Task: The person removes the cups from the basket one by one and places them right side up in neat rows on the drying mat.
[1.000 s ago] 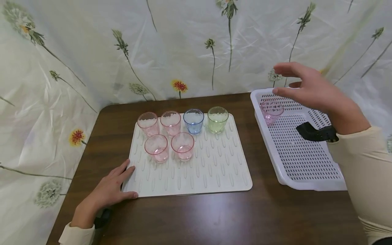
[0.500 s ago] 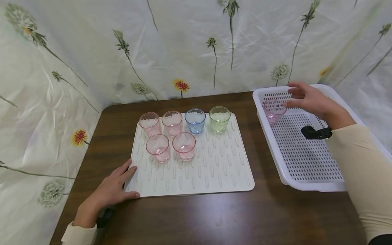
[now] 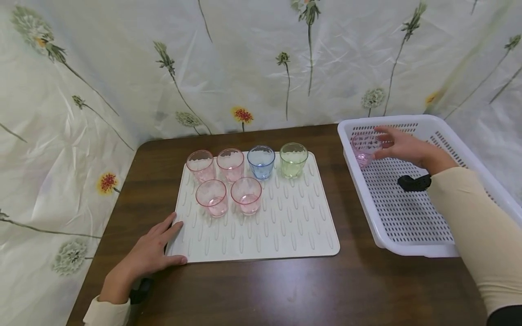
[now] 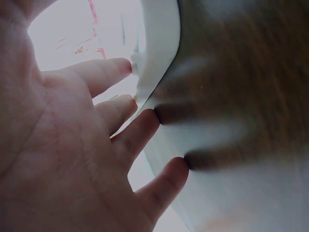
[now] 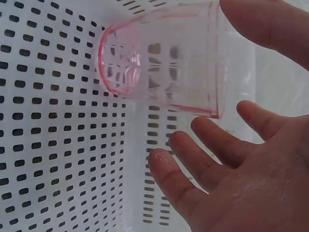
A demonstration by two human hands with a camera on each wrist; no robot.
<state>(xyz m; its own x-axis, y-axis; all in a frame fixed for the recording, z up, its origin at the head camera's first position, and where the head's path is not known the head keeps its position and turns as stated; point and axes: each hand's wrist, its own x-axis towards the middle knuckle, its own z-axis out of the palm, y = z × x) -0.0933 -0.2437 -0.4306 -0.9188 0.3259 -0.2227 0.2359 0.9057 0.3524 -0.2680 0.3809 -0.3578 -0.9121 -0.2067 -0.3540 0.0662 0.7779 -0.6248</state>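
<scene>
A pink-tinted glass (image 3: 364, 151) stands in the far left corner of the white basket (image 3: 360, 203). My right hand (image 3: 405, 148) reaches in beside it, thumb and fingers spread. In the right wrist view the thumb (image 5: 270, 24) is right at the rim of the glass, and the fingers (image 5: 174, 183) lie apart from its other side. My left hand (image 3: 148, 251) rests with spread fingers at the left edge of the white ridged mat (image 3: 285, 226). In the left wrist view some fingertips (image 4: 176, 169) touch the table and others the mat's edge.
Several glasses stand upright on the mat: pink ones (image 3: 248, 199) at the left, a blue one (image 3: 261, 165) and a green one (image 3: 293, 163) along the back. A flower-printed cloth (image 3: 253, 68) hangs behind the dark wooden table (image 3: 265, 290).
My right hand has come down and left from above the basket to the pink glass in it. My left hand stays at the mat's edge.
</scene>
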